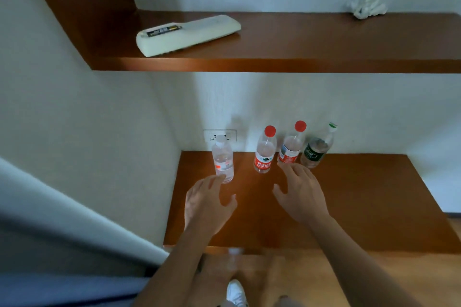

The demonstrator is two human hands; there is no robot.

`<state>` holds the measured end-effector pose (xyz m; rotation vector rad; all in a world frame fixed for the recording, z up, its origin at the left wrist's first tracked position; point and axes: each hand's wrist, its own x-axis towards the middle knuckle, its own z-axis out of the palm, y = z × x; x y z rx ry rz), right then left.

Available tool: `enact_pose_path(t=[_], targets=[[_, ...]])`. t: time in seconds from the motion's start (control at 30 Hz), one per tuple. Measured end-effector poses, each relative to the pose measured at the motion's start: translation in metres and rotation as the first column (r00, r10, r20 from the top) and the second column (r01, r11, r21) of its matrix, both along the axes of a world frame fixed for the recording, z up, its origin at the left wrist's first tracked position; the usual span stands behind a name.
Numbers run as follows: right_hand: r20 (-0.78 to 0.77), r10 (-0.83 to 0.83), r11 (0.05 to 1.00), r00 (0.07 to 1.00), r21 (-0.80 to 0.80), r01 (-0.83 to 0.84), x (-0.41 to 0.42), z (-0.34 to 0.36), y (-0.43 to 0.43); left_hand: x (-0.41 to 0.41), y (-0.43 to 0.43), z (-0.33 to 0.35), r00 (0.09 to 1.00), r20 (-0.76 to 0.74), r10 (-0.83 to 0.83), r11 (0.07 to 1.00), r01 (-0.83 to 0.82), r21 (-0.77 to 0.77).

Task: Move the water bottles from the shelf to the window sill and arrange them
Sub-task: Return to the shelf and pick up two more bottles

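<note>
Several water bottles stand upright along the back of the lower wooden shelf (349,207). At the left is a clear bottle with a white cap (222,161). To its right stand a red-capped bottle with a red label (265,151), a second red-capped bottle (291,144) and a dark-labelled bottle with a white cap (318,148). My left hand (207,203) is open just below the clear bottle, fingertips close to its base. My right hand (299,190) is open in front of the two red-capped bottles, holding nothing.
An upper wooden shelf (274,57) carries a white remote control (187,33) and a crumpled white item (366,6). A wall socket (219,135) sits behind the clear bottle. A white wall edge runs at the left. Wooden floor and a white shoe (235,293) lie below.
</note>
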<state>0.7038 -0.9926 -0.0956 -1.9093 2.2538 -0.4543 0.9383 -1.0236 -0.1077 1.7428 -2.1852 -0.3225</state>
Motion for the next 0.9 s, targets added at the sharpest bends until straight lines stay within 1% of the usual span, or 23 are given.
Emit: enact_pose_path(t=[0.07, 0.23, 0.37, 0.5, 0.6, 0.73, 0.83, 0.9], targets=[[0.041, -0.015, 1.000, 0.999, 0.023, 0.014, -0.003, -0.004, -0.008, -0.001, -0.002, -0.007, 0.999, -0.030, 0.044, 0.999, -0.043, 0.027], [0.186, -0.045, 0.998, 0.982, 0.042, 0.038, -0.007, -0.018, -0.034, -0.001, -0.017, -0.023, 0.966, -0.165, 0.197, 0.980, -0.196, 0.028], [0.372, -0.144, 0.989, 0.917, 0.023, 0.147, -0.009, -0.038, -0.053, -0.006, -0.033, -0.036, 0.901, -0.308, 0.306, 0.952, -0.277, 0.133], [0.497, -0.211, 0.976, 0.842, 0.058, 0.211, -0.010, -0.065, -0.078, -0.018, -0.058, -0.049, 0.805, -0.444, 0.394, 0.914, -0.290, 0.285], [0.617, -0.210, 0.974, 0.759, 0.069, 0.214, -0.009, -0.082, -0.097, -0.023, -0.074, -0.061, 0.734, -0.512, 0.447, 0.889, -0.297, 0.350], [0.733, -0.196, 0.979, 0.652, 0.106, 0.175, -0.012, -0.099, -0.119, -0.030, -0.089, -0.072, 0.709, -0.559, 0.430, 0.895, -0.257, 0.364], [0.757, -0.165, 0.981, 0.632, 0.062, 0.182, -0.014, -0.108, -0.133, -0.036, -0.098, -0.077, 0.668, -0.616, 0.419, 0.902, -0.228, 0.366], [0.795, -0.165, 0.977, 0.584, 0.053, 0.204, -0.012, -0.113, -0.141, -0.039, -0.104, -0.081, 0.639, -0.635, 0.434, 0.897, -0.236, 0.375]])
